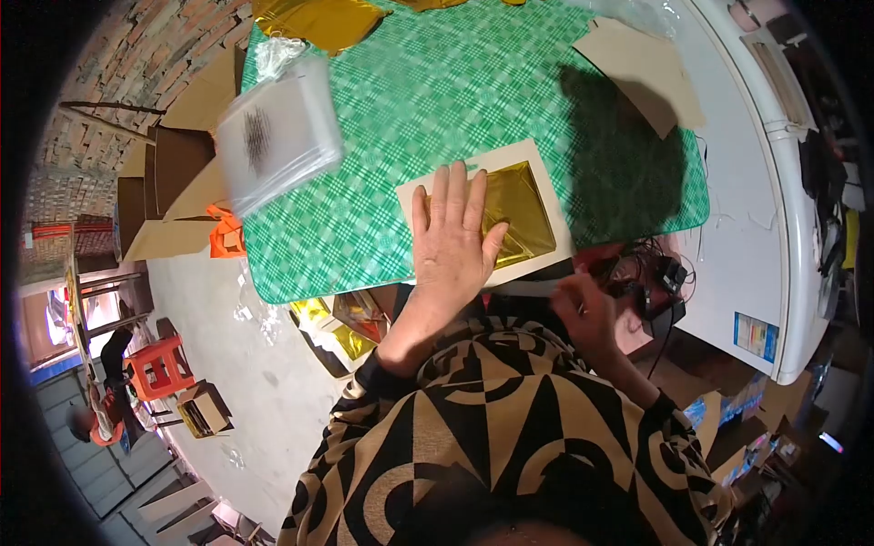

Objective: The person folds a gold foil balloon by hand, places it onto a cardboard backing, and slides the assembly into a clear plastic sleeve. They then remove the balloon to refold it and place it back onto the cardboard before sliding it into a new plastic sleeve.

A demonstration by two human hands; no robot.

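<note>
Gold foil point(533, 205) on card point(512, 157): left hand point(450, 250) flat, empty, best pressing evenly; right hand point(587, 317) curled (blurred, contents unclear).

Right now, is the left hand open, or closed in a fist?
Open: the left hand lies palm down over the gold sheet, its fingers extended and slightly apart.

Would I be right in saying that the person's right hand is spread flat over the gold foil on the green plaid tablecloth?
Not quite: the head view shows the left hand spread flat over the gold foil on the green plaid tablecloth.
</note>
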